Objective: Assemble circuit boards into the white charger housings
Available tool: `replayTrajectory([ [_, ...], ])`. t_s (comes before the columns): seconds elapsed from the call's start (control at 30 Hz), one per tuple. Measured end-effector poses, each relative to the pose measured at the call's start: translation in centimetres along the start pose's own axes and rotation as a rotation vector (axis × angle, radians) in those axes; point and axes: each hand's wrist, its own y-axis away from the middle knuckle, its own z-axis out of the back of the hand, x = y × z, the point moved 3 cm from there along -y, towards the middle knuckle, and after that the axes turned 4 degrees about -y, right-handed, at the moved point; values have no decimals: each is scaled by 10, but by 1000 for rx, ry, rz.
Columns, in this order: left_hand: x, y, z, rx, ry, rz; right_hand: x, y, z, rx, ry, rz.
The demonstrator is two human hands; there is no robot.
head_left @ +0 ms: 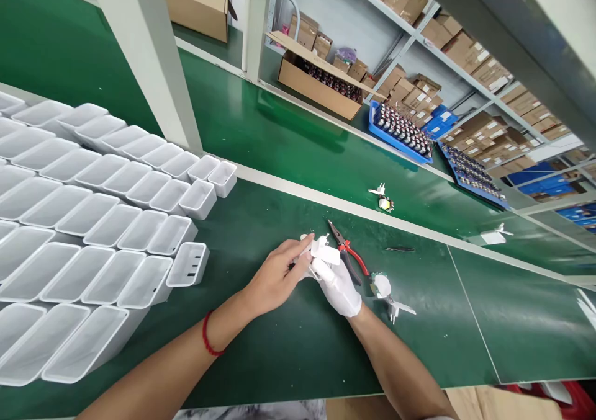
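Observation:
Over the green bench, my left hand [279, 275] and my right hand [342, 290], which wears a white glove, meet around a small white plastic part with a flat tab [327, 254]. Fingers of both hands are closed on it, and they hide much of its shape. Just beyond the right hand lie pliers [356, 259] with red and black handles, jaws pointing away. To their right rests a small assembly with a white disc [382, 285] and a white pronged piece [397, 309]. A thin black tool [400, 249] lies farther off.
Rows of white open plastic housings [135, 227] fill the left side. Beyond the pale divider strip [326, 200] sit another small assembly [384, 203] and a white pronged part [494, 235]. Blue trays [403, 144] and an open carton [321, 91] line the far edge. A post [149, 60] rises at left.

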Motion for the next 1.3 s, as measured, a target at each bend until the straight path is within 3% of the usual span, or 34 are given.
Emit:
replayTrajectory([
  [0.13, -1, 1, -1, 12, -40, -26, -6, 1, 3, -81, -15, -22],
  [0.4, 2, 4, 1, -22, -142, -91, -13, -1, -4, -106, -212, -53],
  [0.53, 2, -1, 2, -45, -109, -37, -12, -5, -9, -131, -222, -80],
  [0.67, 4, -5, 1, -55, -17, 58, 10, 2, -5, -39, -77, -61],
  [0.83, 9, -7, 3, -144, 194, 177, 36, 21, 20, 173, 154, -26],
  [0.93, 7, -7, 2, -138, 245, 211, 35, 24, 24, 177, 277, 15],
  [1.07, 0, -4, 0, -95, 166, 194, 29, 20, 8, 142, 395, 154],
  [1.17, -4, 0, 0, -61, 73, 119, 29, 11, 6, 51, 272, 167],
  [1.3, -2, 3, 2, -37, 147, 35, 34, -8, 33, -90, -69, -28],
])
